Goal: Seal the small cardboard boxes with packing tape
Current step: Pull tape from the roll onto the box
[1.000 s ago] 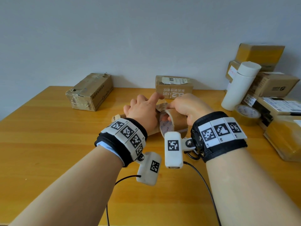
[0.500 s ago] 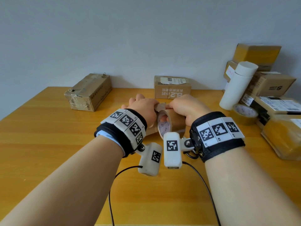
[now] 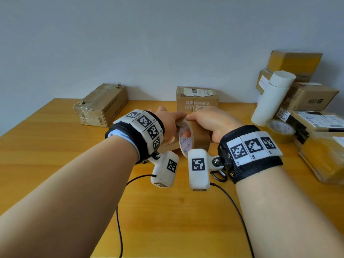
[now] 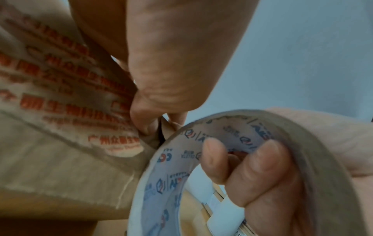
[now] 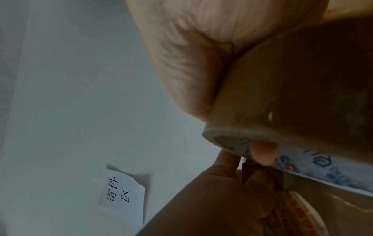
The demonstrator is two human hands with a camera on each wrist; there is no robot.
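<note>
The roll of brown packing tape [image 3: 193, 138] was up on edge above the middle of the wooden table [image 3: 55, 164], right between both hands. The right hand [image 3: 214, 123] had it gripped, with at least two fingers [image 4: 262, 172] hooked through the printed core and the rest of the hand wrapped over the outside. The left hand [image 3: 167, 121] was pinching the loose tape end [image 4: 159, 135] between thumb and fingertip right at the top of the roll. Tucked under that left hand was a small cardboard box [image 4: 50, 127] with red printing on it, sitting right against the roll; the head view mostly hid it behind the wrist.

Further out, there was a taped-up box [image 3: 101, 105] at the back left by the wall and another box [image 3: 197, 101] with a shipping label at back center. Off to the right stood a white tube [image 3: 270, 99], a second tape roll [image 3: 281, 130] lying flat beside it, and a pile of boxes [image 3: 307, 94] stacked behind.
</note>
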